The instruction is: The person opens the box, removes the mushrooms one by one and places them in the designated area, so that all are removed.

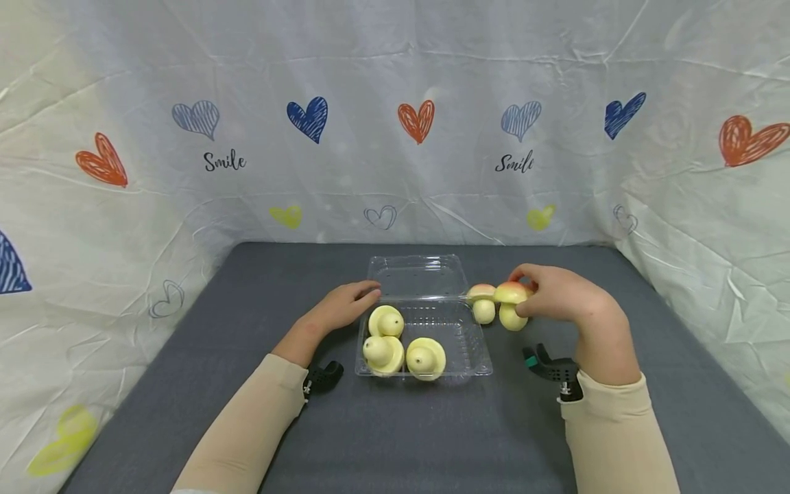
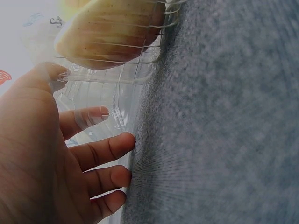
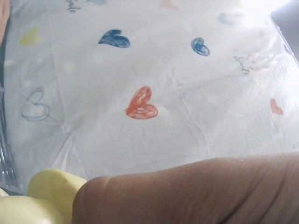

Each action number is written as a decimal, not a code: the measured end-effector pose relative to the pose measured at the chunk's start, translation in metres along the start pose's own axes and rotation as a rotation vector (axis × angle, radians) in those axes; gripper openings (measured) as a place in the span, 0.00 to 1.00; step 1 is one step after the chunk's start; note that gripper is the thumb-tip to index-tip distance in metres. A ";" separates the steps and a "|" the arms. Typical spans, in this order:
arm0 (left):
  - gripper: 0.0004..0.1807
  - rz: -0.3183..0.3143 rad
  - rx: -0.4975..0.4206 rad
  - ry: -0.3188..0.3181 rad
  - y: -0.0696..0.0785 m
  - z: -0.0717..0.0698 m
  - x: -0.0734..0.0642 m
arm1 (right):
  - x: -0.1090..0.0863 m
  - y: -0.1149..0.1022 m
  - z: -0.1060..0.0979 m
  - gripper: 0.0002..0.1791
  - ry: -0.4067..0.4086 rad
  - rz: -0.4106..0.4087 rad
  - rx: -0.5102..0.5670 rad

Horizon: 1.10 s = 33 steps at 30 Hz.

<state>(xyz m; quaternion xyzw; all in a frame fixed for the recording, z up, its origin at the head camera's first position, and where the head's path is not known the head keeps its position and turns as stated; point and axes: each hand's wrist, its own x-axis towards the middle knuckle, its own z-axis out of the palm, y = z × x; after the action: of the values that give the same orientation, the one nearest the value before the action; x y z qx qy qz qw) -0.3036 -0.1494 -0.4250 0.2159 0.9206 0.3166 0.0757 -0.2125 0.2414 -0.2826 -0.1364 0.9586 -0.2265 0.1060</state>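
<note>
My right hand [image 1: 558, 295] grips a toy mushroom [image 1: 511, 293] with a red-and-yellow cap and pale yellow stem, to the right of a clear plastic clamshell box [image 1: 459, 339]. Another toy mushroom [image 1: 483, 312] stands upright between it and the box. Stems up, three more lie inside the box: one mushroom [image 1: 390, 324] at the left rear, one [image 1: 378, 351] at the left front, one [image 1: 422, 361] near the front middle. My left hand [image 1: 345, 307] is at the box's left side; in the left wrist view its thumb [image 2: 53, 72] touches the rim, the other fingers loosely extended.
The box's lid [image 1: 420, 274] is folded back on the dark grey tablecloth [image 1: 395, 439]. A white curtain [image 1: 370, 82] printed with hearts hangs behind the table and along both sides. Black wrist mounts [image 1: 552, 367] are worn at both sleeves.
</note>
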 end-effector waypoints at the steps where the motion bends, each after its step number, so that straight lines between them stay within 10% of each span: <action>1: 0.33 0.002 0.001 0.000 0.000 0.000 0.000 | 0.000 0.001 -0.001 0.26 0.003 0.005 0.000; 33: 0.35 0.018 -0.002 0.009 -0.003 0.001 -0.001 | -0.002 0.050 -0.013 0.30 0.011 0.185 0.004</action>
<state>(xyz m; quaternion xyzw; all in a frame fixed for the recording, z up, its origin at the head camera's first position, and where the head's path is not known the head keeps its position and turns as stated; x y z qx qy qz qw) -0.3038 -0.1511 -0.4272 0.2224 0.9187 0.3191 0.0690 -0.2248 0.2904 -0.2937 -0.0459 0.9671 -0.2186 0.1216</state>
